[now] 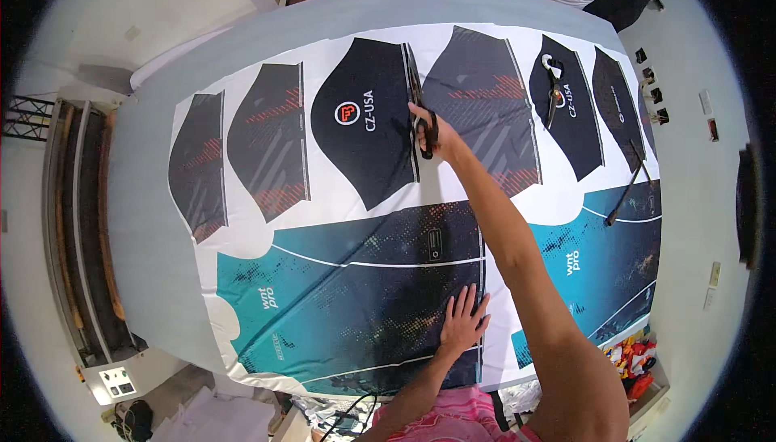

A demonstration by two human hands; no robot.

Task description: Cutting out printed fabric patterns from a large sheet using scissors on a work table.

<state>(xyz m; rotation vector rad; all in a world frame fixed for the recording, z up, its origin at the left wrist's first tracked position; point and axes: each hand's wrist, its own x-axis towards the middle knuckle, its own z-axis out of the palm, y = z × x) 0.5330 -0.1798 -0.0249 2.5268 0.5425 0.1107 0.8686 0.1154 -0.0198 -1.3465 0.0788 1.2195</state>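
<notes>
Right hand: gripping scissors | left hand: flat | 6 dark panels | 2 teal-black panels

white lettering, round logo: black panel, left of right hand grip | white lettering: second black panel, right | two-line white lettering: left teal panel, below-left; right teal panel, below-right

Teal, Black and Grey on White

- Wide white fabric sheet: plain ground.
- Large teal-and-black printed fabric panel: teal darkening to near-black, orange-gold speckles, white curved lines.
- Black bell-shaped fabric piece: red-and-white round emblem, white lettering.
- Grey bell-shaped fabric piece: paler diagonal streaks, red hatching.
- Black-handled scissors.
- Pink patterned fabric shirt.
- Pale grey bench.
</notes>
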